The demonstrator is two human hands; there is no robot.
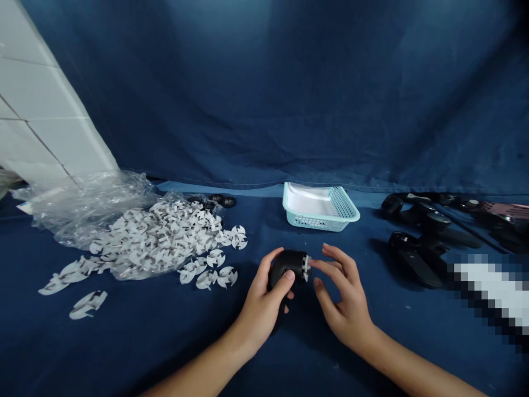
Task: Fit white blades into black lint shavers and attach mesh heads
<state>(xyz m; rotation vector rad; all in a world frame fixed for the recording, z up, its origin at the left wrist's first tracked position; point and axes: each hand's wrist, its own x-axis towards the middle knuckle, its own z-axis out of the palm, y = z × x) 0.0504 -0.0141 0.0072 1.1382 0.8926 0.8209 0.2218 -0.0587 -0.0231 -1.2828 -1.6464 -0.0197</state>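
A black, rounded plastic housing (292,261) is gripped in my left hand (264,298), with the thumb pressed along its near side. At the housing's right end sits a white toothed plastic piece (306,268), partly inside the opening. My right hand (345,295) is just right of it with fingers apart, holding nothing. Its index fingertip is at or very near the white piece; I cannot tell whether they touch. To the left lies a heap of small white plastic vaned pieces (161,237), several of them loose on the blue cloth.
A clear plastic bag (91,204) lies behind and under the heap, beside several small black parts (223,200). A light-blue basket (322,221) with white lining stands at the back. Black plastic housings (417,259) are on the right. A blue curtain (289,99) hangs behind.
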